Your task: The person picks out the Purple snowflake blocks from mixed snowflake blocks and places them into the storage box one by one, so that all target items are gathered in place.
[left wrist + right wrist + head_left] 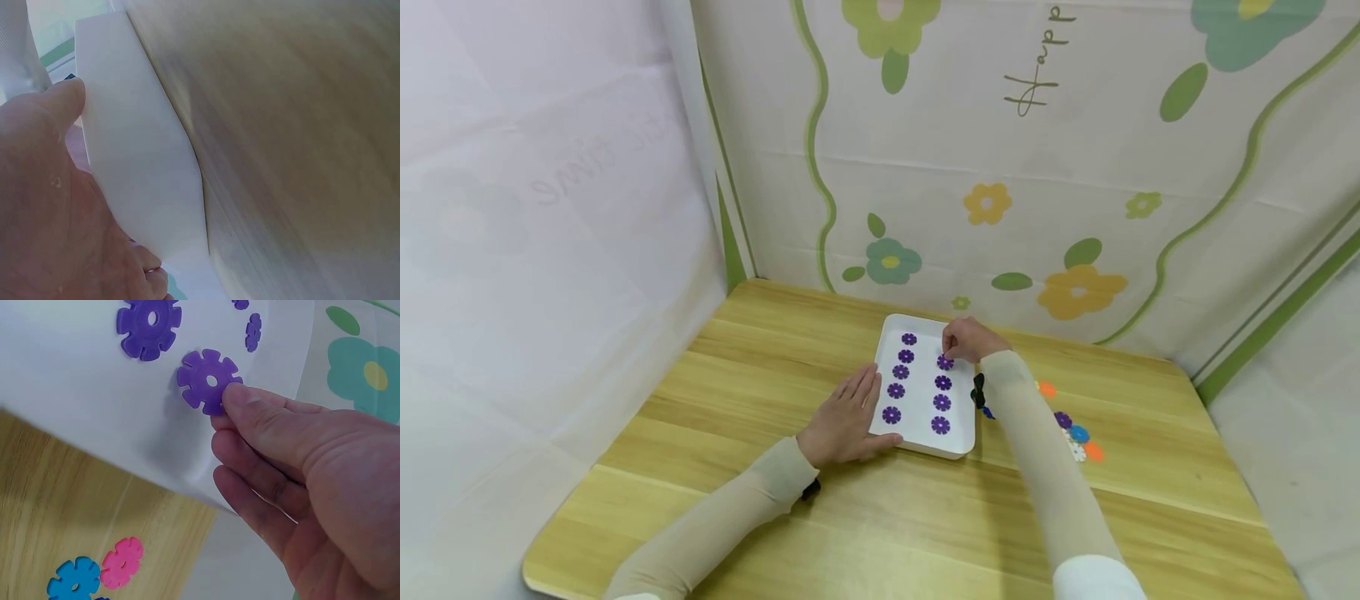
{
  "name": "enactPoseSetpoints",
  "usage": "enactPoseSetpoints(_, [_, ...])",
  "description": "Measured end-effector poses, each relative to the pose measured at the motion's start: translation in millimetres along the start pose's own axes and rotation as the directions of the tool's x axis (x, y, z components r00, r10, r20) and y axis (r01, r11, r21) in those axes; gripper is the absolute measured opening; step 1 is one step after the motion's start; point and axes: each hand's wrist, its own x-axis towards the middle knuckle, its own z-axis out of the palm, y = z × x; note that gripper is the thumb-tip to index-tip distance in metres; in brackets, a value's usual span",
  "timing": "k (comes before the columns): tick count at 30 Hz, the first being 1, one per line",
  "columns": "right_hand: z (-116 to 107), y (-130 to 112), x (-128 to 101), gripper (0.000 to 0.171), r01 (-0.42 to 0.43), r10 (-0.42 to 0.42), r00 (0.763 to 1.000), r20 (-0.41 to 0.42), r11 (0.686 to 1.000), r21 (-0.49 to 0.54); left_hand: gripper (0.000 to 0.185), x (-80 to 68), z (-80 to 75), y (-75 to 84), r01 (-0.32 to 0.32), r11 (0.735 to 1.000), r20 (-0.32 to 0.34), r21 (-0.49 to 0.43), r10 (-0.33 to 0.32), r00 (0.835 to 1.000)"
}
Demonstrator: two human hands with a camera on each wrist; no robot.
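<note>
A white tray (pixel 921 350) holds two columns of purple notched discs, one column (pixel 901 372) on the left and the other (pixel 943 382) on the right. Between thumb and fingertips my right hand (pixel 972 339) pinches a purple notched disc (pixel 195 380) by its edge, over the far end of the right column. Close beside it in the right wrist view lies another purple disc (pixel 132 325). My left hand (pixel 842 421) rests along the tray's near-left corner, fingers extended on the left rim and thumb over the near rim. The tray's side wall (pixel 137 131) fills the left wrist view's middle.
Right of the tray, partly behind my right forearm, loose discs lie on the wooden table (pixel 760 367): orange (pixel 1093 452), blue (pixel 1079 433), purple (pixel 1063 420), white (pixel 1078 452) and pink (pixel 122 562). A flower-printed cloth (pixel 940 150) hangs behind the table.
</note>
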Motion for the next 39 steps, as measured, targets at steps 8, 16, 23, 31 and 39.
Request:
enactPoseSetpoints(8, [3,2,2,0.006,-0.045,0.045,0.999,-0.004,0.998,-0.040,0.107,1.8,3.2,1.5,-0.019,1.000,-0.029,-0.011,0.019,0.999])
enactPoseSetpoints(16, [-4,-3,-14,0.007,0.030,-0.033,0.999,-0.037,0.996,-0.079,0.107,2.5,0.3,3.4,-0.007,1.000,-0.004,-0.020,0.007,1.000])
enactPoseSetpoints(23, [-30,2,-45,0.006,0.135,-0.140,0.990,-0.033,0.984,-0.120,0.107,1.6,0.1,2.5,-0.006,0.999,0.001,-0.036,0.006,1.000])
enactPoseSetpoints(31, [-47,30,-93,0.009,0.141,-0.146,0.989,-0.018,0.977,-0.159,0.108,0.3,2.4,0.3,0.005,1.000,0.016,-0.031,-0.005,1.000])
enactPoseSetpoints(39, [-44,67,-146,0.012,0.134,-0.139,0.990,-0.020,0.978,-0.157,0.108,-0.2,0.3,1.0,0.002,1.000,0.023,-0.030,-0.001,1.000])
